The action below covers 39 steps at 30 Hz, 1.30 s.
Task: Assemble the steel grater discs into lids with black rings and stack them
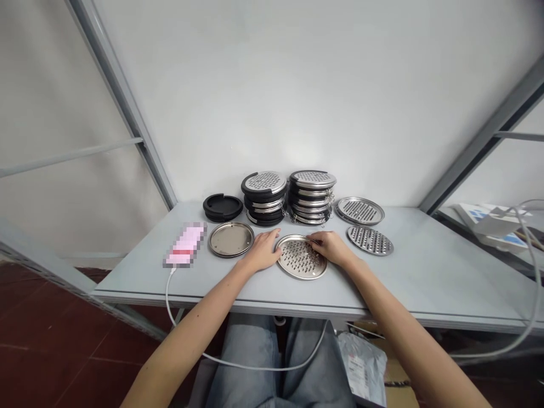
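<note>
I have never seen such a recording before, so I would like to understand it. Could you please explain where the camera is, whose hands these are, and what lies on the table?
There is no machine here. The single picture comes from a camera worn on a person's head, looking forward and down at their own bare hands.

On the pale grey table, the left hand and right hand both touch a round perforated steel disc in a shallow tray; neither hand lifts it.

To its left lie a plain round steel tray and a blurred pink phone with a white cable. Behind stand a black round ring and two stacks of black-and-steel assembled pieces. To the right lie two more perforated steel discs.
</note>
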Tool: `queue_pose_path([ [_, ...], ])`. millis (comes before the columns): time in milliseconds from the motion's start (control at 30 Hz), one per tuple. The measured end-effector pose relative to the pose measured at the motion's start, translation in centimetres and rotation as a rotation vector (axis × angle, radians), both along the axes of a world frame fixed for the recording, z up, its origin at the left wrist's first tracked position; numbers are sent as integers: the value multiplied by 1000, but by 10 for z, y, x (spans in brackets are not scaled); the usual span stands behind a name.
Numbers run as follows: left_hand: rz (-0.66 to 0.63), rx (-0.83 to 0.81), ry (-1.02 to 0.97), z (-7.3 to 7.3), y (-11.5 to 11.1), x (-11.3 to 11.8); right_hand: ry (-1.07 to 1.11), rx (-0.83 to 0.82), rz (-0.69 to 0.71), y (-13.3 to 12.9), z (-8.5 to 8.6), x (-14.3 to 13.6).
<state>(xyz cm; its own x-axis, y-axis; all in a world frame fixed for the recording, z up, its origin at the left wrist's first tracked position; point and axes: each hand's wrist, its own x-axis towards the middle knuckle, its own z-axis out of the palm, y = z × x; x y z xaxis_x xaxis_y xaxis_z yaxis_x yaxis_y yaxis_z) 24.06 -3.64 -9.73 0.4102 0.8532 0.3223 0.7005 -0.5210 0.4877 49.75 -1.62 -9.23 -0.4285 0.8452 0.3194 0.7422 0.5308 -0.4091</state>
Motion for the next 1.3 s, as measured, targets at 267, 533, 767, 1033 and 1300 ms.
queue_pose_path([
  [267, -6, -15, 17, 5, -3, 1, -37, 19, 27, 0, 0, -1],
  [533, -12, -5, 7, 3, -2, 1, -38, 42, 44, 1, -1, -1],
  [767, -12, 14, 10, 2, 0, 0, 34, 54, -18, 0, -2, 0],
  [1033, -15, 22, 27, 6, -3, 1, 78, 47, -17, 5, -8, 1],
  [1300, -11, 33, 42, 4, -2, 1, 16, 32, -29, 3, -2, -3],
])
